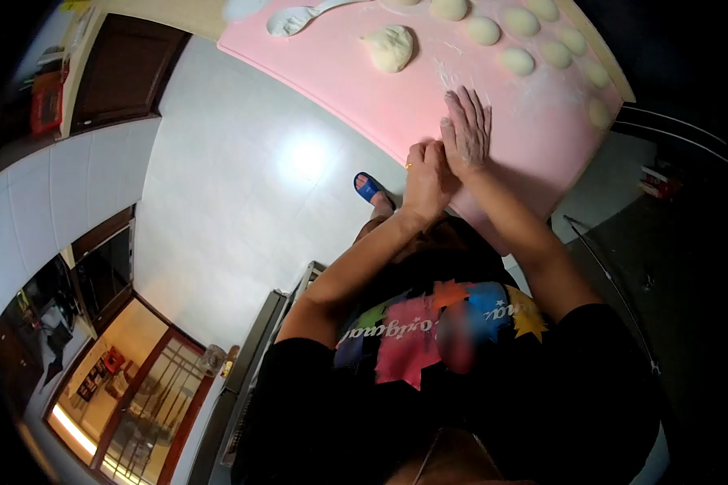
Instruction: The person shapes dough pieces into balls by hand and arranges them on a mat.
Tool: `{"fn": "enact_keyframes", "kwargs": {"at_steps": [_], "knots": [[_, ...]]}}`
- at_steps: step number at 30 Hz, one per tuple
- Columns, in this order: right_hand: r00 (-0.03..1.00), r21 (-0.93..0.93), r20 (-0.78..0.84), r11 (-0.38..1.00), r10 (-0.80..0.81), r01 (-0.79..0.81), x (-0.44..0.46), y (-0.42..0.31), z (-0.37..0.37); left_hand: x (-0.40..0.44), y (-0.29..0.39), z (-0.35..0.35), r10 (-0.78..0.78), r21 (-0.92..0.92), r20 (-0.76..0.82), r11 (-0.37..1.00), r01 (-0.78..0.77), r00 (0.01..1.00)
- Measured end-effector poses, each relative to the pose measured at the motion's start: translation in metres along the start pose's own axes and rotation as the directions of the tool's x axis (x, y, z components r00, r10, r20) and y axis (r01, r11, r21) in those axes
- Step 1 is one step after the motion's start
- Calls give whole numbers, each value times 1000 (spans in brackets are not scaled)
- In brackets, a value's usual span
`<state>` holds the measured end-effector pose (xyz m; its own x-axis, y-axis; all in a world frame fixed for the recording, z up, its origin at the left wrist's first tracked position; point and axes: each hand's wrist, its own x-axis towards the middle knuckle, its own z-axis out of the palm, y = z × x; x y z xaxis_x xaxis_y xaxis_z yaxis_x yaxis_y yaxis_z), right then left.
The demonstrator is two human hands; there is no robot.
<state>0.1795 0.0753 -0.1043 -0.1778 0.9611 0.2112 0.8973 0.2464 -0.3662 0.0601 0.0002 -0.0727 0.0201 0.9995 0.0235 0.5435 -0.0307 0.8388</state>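
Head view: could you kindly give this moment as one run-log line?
right hand: flat over pink mat; left hand: curled beside it; dough lump, dough balls: on mat

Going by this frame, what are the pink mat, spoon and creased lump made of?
Pink mat: probably silicone or plastic, smooth and fairly matte; even colour, no visible grain.
Spoon: plastic or metal, can't tell; pale, smooth handle, white powder in the bowl.
Creased lump: likely flour dough, soft-looking and matte; irregular folds, off-white colour.

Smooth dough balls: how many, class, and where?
10 dough balls, all on the pink mat: three at the picture's top edge, five just below, two lower, by the mat's right edge. More may lie out of frame.
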Motion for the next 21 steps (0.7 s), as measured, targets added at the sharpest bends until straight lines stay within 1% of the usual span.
{"fn": "enact_keyframes", "kwargs": {"at_steps": [1,2,4,5,6,8,9,10,11,12,13,14,15,16,17,18,19,20,21], "knots": [[996,10,18,996,-85,85,15,-4,-11,-2,-2,-6,36,-46,6,998,-36,999],[985,20,38,985,-171,170,26,-6,-17,1,-6,-10,27,-48,11,998,-27,1000],[974,29,30,975,-223,222,51,2,-8,30,-5,-21,-142,-146,54,978,149,988],[967,33,5,966,-256,256,64,5,-2,44,-2,-24,-196,-131,71,970,204,978],[957,34,-22,957,-288,289,75,8,3,58,-2,-26,-197,-133,62,970,203,978],[945,14,-12,945,-326,326,89,12,14,80,1,-28,-298,8,164,954,301,940],[928,-73,16,925,-373,374,93,11,20,85,9,-29,-335,14,149,942,337,930],[908,-156,48,894,-417,419,95,11,23,84,14,-26,-336,8,138,941,339,932],[909,251,223,922,-351,295,103,22,19,77,21,-24,-346,38,93,938,344,934],[904,253,232,919,-360,301,95,14,10,67,28,-21,-356,68,49,933,352,933],[965,524,231,852,-125,-15,80,-1,-3,53,32,-18,-302,62,-10,951,302,953],[948,726,299,618,113,-302,64,-11,-14,37,24,-11,-308,57,-13,950,308,951],[986,466,143,873,84,-142,37,-8,-3,21,11,0,-141,114,-36,983,145,989],[1000,119,4,993,-7,7,6,-1,14,12,3,6,31,176,-50,984,-22,998],[998,67,58,998,9,-13,-11,2,14,6,2,6,24,175,-56,984,-14,998],[998,70,65,998,2,-7,-9,0,9,0,-1,2,-10,61,-43,998,13,999],[995,73,57,994,-85,80,3,-5,0,0,-2,-4,-40,-52,-31,998,38,999],[985,73,53,984,-165,161,11,-10,-9,3,-6,-11,-49,-53,-33,998,47,998],[979,55,82,981,-188,184,21,-9,-9,11,-3,-21,-140,-111,38,984,143,989]]}}
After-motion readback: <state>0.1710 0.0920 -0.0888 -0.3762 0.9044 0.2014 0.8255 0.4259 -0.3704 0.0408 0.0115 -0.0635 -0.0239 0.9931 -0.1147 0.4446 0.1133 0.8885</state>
